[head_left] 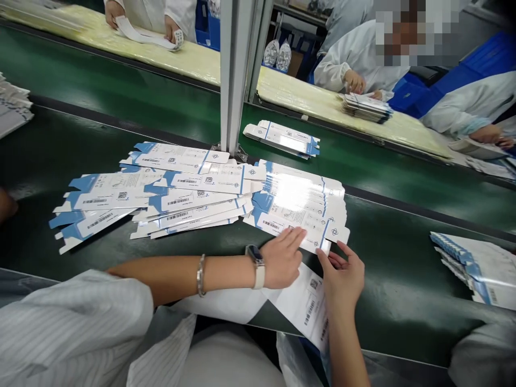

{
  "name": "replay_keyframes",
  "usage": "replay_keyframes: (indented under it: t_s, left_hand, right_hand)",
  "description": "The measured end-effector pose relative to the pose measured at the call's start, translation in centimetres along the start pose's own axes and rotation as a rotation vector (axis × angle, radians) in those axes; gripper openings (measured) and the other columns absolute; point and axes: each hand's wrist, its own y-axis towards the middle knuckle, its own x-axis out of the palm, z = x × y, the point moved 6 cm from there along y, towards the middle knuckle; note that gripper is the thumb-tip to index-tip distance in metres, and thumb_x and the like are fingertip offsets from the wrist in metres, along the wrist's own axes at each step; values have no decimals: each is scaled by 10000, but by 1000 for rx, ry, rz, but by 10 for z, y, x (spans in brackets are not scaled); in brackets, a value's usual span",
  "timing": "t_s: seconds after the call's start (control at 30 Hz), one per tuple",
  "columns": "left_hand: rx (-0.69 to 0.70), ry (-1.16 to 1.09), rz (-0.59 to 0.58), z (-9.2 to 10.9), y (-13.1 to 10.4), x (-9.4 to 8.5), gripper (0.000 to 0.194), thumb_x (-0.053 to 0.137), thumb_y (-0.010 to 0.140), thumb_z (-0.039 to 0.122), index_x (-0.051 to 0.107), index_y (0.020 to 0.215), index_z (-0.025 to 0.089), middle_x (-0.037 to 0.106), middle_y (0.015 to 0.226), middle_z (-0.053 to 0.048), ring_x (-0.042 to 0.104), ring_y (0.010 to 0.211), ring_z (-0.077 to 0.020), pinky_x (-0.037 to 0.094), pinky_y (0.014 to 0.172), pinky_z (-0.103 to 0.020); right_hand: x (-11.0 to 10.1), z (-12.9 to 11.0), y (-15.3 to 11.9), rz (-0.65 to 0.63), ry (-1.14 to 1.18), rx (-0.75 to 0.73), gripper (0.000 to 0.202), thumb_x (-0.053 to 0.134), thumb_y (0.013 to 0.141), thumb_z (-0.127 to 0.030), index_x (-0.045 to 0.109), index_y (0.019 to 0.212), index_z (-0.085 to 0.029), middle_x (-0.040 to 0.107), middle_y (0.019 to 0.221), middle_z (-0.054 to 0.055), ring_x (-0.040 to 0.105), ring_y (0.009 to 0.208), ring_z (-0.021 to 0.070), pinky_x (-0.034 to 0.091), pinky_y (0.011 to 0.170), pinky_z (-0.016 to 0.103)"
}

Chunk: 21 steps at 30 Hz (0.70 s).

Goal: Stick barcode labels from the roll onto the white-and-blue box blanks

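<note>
- As the flattened cartons lie fanned and overlapping on the dark green belt, glare whitens their glossy faces; blue flaps, blue stripes and barcodes show.
- Near the belt's front edge, a white barcoded sheet slants below the hands.
- The left hand reaches across palm down, fingers nearly straight on the nearest carton, gripping nothing visible.
- The right hand is half curled, thumb at that carton's edge; whether it pinches, I cannot tell.
</note>
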Motion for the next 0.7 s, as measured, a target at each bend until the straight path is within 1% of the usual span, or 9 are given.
replay_keyframes:
  t_s: [0.07,0.13,0.3,0.37,0.47,0.53,0.6,0.67,0.7]
  left_hand:
    - [62,-45,-39,11,8,6,337,471,835,250,611,1000,-8,273,1422,-279,206,1356,-358,222,1128,-475]
    - [128,-76,-74,18,8,9,340,442,850,241,608,1022,-2,286,1422,-268,201,1360,-348,221,1130,-464]
    - [248,-102,-135,24,-18,8,332,387,870,238,625,1006,51,328,1424,-210,264,1349,-305,287,1110,-414]
    - [246,-101,-150,20,-28,7,353,357,882,234,619,1026,46,316,1433,-202,248,1355,-301,284,1112,-412]
    - [221,-85,-167,13,-37,5,369,349,891,246,615,1055,51,338,1429,-177,266,1352,-283,273,1120,-390]
    - [219,-84,-192,11,-39,5,366,368,885,256,618,1069,60,353,1426,-159,283,1347,-277,271,1123,-382]
    - [214,-124,-216,10,-39,6,367,386,877,253,618,1079,55,345,1429,-162,273,1351,-289,256,1128,-397]
    - [204,-180,-226,10,-38,7,369,391,874,244,620,1077,37,327,1434,-178,247,1359,-302,236,1134,-416]
    - [198,-202,-224,10,-37,7,364,396,872,236,624,1065,27,328,1431,-186,243,1361,-306,229,1135,-418]
  right_hand:
    - [1,2,3,-7,28,-4,616,768,559,-408,568,1089,-163,553,1096,87,616,806,170,502,816,389]
    - [3,5,7,-22,51,-5,601,770,555,-398,554,1057,-148,599,987,66,610,809,172,494,828,397]
    - [7,9,15,-53,136,10,564,812,479,-353,553,935,-146,614,791,12,602,733,158,499,810,394]
    - [2,8,12,-37,190,3,542,815,475,-364,559,905,-152,604,779,4,599,730,153,507,791,376]
    - [-20,4,4,23,304,-22,507,790,516,-416,539,885,-175,588,836,1,602,776,158,523,768,362]
    - [-40,-1,1,74,421,-27,466,787,531,-408,518,847,-196,586,866,-2,610,821,170,530,786,371]
    - [-54,-10,2,147,555,-9,431,814,507,-349,526,795,-208,592,844,-3,614,851,181,518,849,390]
    - [-51,-29,4,197,646,8,428,839,461,-313,544,755,-214,589,793,-5,613,861,197,488,914,431]
    - [-42,-42,4,184,668,7,437,846,442,-315,547,745,-216,583,774,-8,612,865,205,472,934,458]
